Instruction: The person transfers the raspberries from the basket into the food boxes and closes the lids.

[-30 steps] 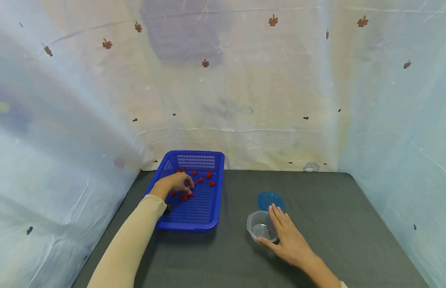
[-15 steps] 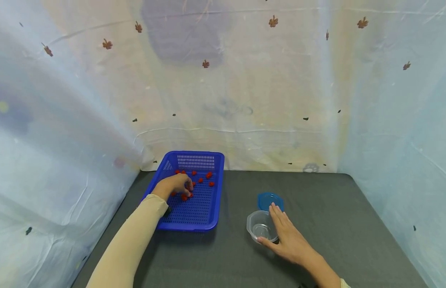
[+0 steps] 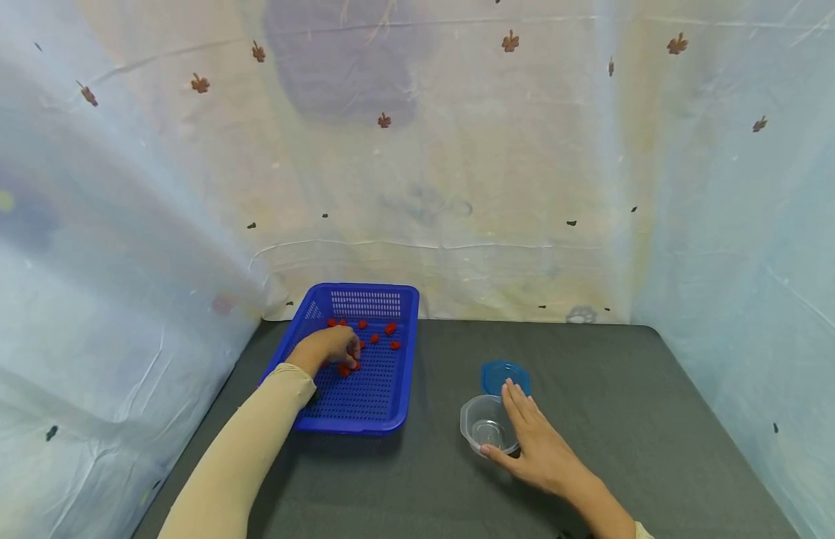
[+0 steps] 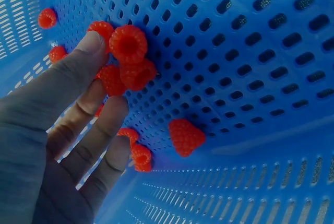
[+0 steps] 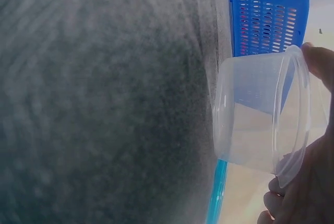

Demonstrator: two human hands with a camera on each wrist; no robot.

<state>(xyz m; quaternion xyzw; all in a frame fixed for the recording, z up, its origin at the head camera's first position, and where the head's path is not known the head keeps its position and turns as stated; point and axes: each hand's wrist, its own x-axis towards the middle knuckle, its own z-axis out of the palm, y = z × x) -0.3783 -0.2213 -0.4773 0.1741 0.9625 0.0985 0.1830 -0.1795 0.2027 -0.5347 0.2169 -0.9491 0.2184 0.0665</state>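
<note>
My left hand (image 3: 331,345) reaches into the blue plastic basket (image 3: 407,374), fingers curled down among red raspberries. In the left wrist view the thumb and fingers of the left hand (image 4: 73,114) pinch a raspberry (image 4: 110,81) in a tight cluster, and other raspberries lie close by on the perforated floor. My right hand (image 3: 542,453) holds the rim of a clear plastic container (image 3: 481,430), thumb at the near side and fairly straight fingers at the far side. In the right wrist view the clear container (image 5: 250,109) stands with nothing inside.
A blue lid (image 3: 501,374) lies flat just behind the container. The dark grey table (image 3: 660,449) runs back to a patterned cloth wall (image 3: 458,180), with cloth on both sides. Several loose raspberries (image 3: 390,329) sit in the basket's far part.
My left hand shifts very slightly among the raspberries, and one near its wrist side is now hidden. The right hand and container stay in place.
</note>
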